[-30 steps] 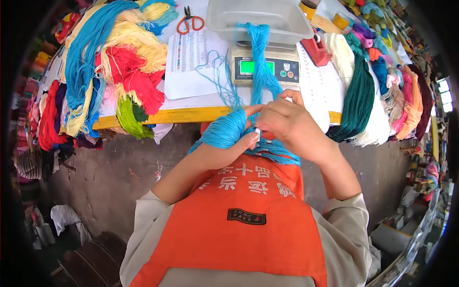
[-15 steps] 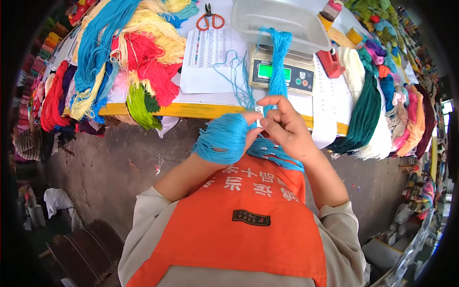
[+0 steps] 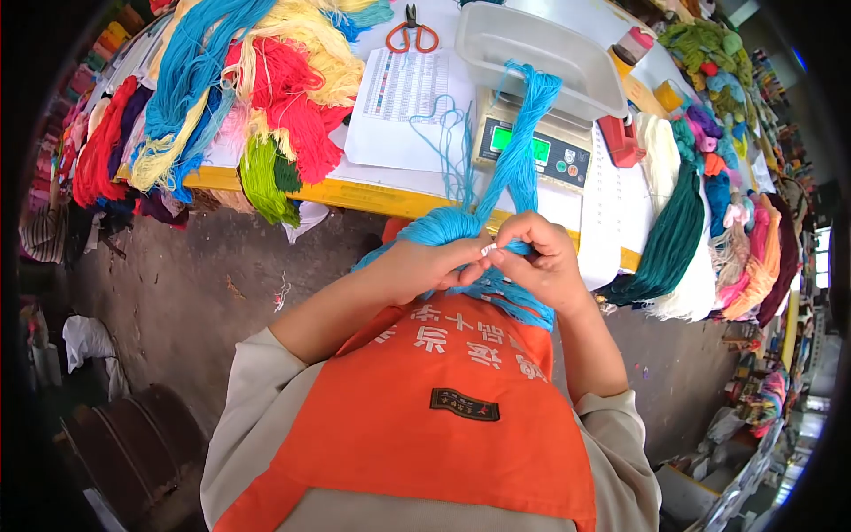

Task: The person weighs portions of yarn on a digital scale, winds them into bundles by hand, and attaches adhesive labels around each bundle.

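Apparently mid-tagging, left hand (image 3: 434,265) and right hand (image 3: 548,264) pinched a white tag (image 3: 489,250) — turquoise yarn (image 3: 441,227) beside the fingers (image 3: 467,252) — and next needed steadiness.

A yarn workshop: hanks of coloured yarn (image 3: 297,97) heap the worktable (image 3: 355,193) at upper left, and more hang over its edge at right. At upper centre, blue yarn (image 3: 532,99) drapes across a digital scale (image 3: 558,160) with a plastic bin (image 3: 480,53), near red-handled snips (image 3: 411,35) and a printed chart (image 3: 394,133). The worker wears an orange apron (image 3: 434,465); thread scraps (image 3: 282,293) dot the floor (image 3: 195,284).
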A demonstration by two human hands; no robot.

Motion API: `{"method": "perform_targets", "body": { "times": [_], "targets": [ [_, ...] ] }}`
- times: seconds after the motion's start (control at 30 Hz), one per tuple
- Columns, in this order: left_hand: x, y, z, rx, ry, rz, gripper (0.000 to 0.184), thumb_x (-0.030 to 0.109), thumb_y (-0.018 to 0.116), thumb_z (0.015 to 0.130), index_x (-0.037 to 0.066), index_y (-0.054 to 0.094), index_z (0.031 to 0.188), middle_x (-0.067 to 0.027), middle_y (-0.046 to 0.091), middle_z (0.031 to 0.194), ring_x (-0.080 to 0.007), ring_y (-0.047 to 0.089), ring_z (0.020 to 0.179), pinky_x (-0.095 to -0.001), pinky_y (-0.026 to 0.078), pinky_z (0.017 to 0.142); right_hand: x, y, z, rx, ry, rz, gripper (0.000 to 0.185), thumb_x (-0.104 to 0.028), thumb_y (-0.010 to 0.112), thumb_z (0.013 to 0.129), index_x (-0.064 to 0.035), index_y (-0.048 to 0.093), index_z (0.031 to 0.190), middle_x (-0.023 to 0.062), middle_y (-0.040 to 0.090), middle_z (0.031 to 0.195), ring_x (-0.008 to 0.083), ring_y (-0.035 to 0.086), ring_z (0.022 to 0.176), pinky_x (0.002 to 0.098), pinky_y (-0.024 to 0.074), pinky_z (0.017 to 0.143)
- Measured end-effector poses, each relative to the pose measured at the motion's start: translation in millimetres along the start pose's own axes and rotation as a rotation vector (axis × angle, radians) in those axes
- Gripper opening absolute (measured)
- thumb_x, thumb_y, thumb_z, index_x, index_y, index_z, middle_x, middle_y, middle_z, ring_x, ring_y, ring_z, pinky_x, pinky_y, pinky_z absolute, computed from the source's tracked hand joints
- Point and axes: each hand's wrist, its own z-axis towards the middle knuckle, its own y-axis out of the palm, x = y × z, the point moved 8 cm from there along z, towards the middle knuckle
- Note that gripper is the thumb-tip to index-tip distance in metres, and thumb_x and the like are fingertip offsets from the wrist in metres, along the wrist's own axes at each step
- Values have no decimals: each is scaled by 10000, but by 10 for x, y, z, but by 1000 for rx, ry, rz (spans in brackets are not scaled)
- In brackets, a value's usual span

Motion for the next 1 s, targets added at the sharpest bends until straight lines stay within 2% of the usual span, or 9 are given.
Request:
{"method": "perform_targets", "body": {
  "times": [0.07,0.1,0.17,0.5,0.6,0.67,0.73,0.87,1.0],
  "targets": [
    [218,9,-11,-14,339,179,249,203,525,968,70,596,770,-14,580,669,-87,520,618,-256,384,559,70,-16,-34,50,-10,-25,125,28,642,894,-32,578,983,29,668,852,58,613,760,215,473,652],
    [200,25,-6,-15,339,179,249,203,525,968,70,596,770,-14,580,669,-87,520,618,-256,384,559,80,-44,-46,102,-19,-48,147,15,649,904,-30,561,1013,18,666,825,44,601,727,207,461,626],
    [433,47,-164,227,723,576,250,197,523,981,45,610,804,-41,637,704,-114,581,657,-287,424,582,-10,10,-19,136,-24,36,185,20,645,906,-32,541,1049,12,655,816,36,577,709,203,442,613],
    [333,-108,-66,252,658,478,94,100,643,944,16,626,982,-66,658,959,-94,596,872,-268,486,762,144,-40,-98,114,103,8,372,79,628,860,-35,521,1197,27,667,904,36,597,817,190,444,687],
    [431,-352,-239,348,785,443,148,185,676,924,46,673,973,-24,637,811,-81,573,726,-240,461,641,89,-289,-246,64,140,-79,290,85,609,836,-18,598,1108,36,679,925,74,613,842,213,467,726],
    [496,-647,-470,308,473,232,266,312,627,962,53,670,1004,-16,623,780,-50,520,669,-193,376,552,31,-672,-416,128,216,-261,267,69,630,819,-32,636,1066,38,684,919,91,620,817,237,479,726],
    [514,-967,-701,273,427,115,414,423,565,979,26,658,1047,-12,603,727,-24,445,574,-167,275,495,-150,-1002,-567,152,114,-659,149,13,700,824,-1,647,963,55,660,848,131,597,798,271,465,716],
    [716,-1543,-1280,299,490,216,488,427,555,979,-46,645,1060,19,528,640,-20,346,463,-192,228,455,-36,-1628,-1033,188,193,-774,153,-122,730,862,-4,650,917,75,642,817,201,570,744,315,446,692],
    [643,-2210,-1834,510,446,360,476,411,546,989,-45,642,1085,23,512,635,-20,348,480,-195,209,449,170,-2018,-1647,254,444,-680,270,-205,676,933,7,559,813,32,464,703,99,416,662,267,367,598]
  ]
}}
